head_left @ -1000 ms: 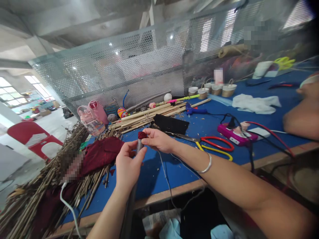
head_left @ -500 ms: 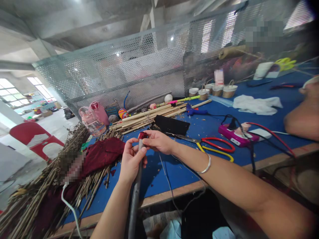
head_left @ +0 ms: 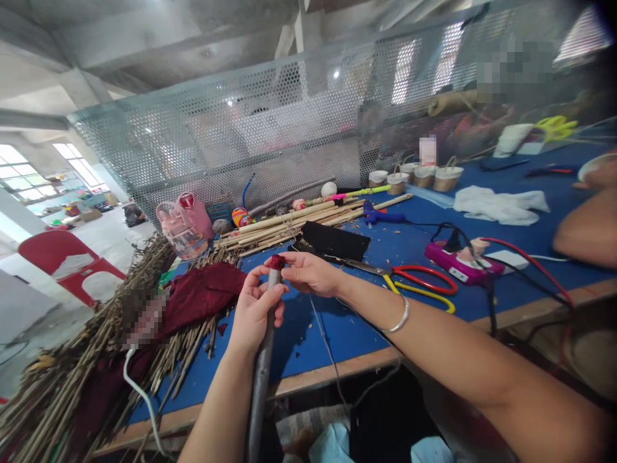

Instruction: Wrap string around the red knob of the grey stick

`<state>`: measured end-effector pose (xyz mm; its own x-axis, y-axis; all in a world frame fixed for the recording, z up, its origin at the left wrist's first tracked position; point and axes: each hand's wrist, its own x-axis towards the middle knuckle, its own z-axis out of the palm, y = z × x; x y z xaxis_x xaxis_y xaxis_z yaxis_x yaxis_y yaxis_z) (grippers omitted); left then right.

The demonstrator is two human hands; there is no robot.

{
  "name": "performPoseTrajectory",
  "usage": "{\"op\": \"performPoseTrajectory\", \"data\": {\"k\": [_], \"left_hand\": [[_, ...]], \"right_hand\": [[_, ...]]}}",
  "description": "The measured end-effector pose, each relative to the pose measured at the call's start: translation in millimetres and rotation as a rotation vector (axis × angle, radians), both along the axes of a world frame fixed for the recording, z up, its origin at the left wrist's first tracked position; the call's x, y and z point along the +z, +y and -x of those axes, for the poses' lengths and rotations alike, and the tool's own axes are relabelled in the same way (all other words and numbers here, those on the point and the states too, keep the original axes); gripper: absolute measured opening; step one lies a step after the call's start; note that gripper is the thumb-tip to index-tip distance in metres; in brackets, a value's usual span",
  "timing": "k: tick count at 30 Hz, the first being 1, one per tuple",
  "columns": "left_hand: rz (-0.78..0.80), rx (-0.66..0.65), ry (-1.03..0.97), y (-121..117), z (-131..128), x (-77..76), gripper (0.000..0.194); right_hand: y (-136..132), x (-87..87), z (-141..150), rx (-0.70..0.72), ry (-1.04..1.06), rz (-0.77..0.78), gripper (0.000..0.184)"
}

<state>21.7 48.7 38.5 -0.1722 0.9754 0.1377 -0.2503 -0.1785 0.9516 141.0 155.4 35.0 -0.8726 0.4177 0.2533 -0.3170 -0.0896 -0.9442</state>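
Note:
A long grey tube stands tilted in front of me, its upper end topped by a small piece of dark red cloth. Wrapped round the tube just below that end is my left hand, thumb across the front. My right hand, with a silver bangle at the wrist, reaches in from the right. Its fingertips are closed at the red cloth, the index finger behind it and the thumb beside the tube's end. Left of the hands, a larger dark red cloth lies over a heap of thin sticks.
Scissors with red and yellow handles lie right of my hands, near black fabric. A blue glue gun, purple power strip and white gloves are farther right. Another person's arm rests at the right edge.
My right thumb has slid off the front of the tube to its right side, so more of the tube's top end shows. The left hand keeps its hold. The view has shifted slightly.

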Motion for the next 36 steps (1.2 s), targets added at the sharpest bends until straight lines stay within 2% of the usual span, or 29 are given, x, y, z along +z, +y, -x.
{"op": "performPoseTrajectory", "data": {"k": [3,5,7,9,11,13,19,22,25,28,36], "left_hand": [[0.049,-0.053,-0.085,-2,1,0.8,0.046],[0.103,-0.027,-0.020,-5,-1,0.4,0.049],[0.120,0.133,0.179,-11,-3,-0.2,0.050],[0.077,0.367,0.409,-19,-7,-0.2,0.047],[0.037,0.493,0.503,-24,-9,1.5,0.041],[0.054,0.429,0.419,-25,-9,4.8,0.037],[0.175,-0.007,-0.038,-16,4,8.1,0.038],[0.238,-0.088,-0.149,-13,8,2.4,0.035],[0.239,-0.099,-0.214,-12,8,-2.5,0.030],[0.236,-0.107,-0.227,-12,7,-3.8,0.034],[0.027,0.216,0.311,-16,1,3.4,0.046]], "right_hand": [[0,-0.5,-1,-0.021,0.032,0.013,0.049],[-1,-1.1,0,-0.074,0.040,0.008,0.045],[-3,-1.5,1,-0.124,0.023,-0.006,0.043],[-4,-0.7,2,-0.147,0.012,-0.018,0.042],[-6,1.4,3,-0.149,0.017,-0.013,0.044],[-7,4.4,2,-0.129,0.025,-0.006,0.046],[-4,9.1,-4,-0.060,0.030,-0.049,0.047],[-2,8.1,-5,-0.081,0.026,-0.049,0.047],[-2,7.7,-5,-0.051,0.008,-0.035,0.051],[-3,7.6,-5,-0.023,0.004,-0.020,0.050],[-7,1.7,3,-0.163,-0.034,-0.074,0.040]]}}
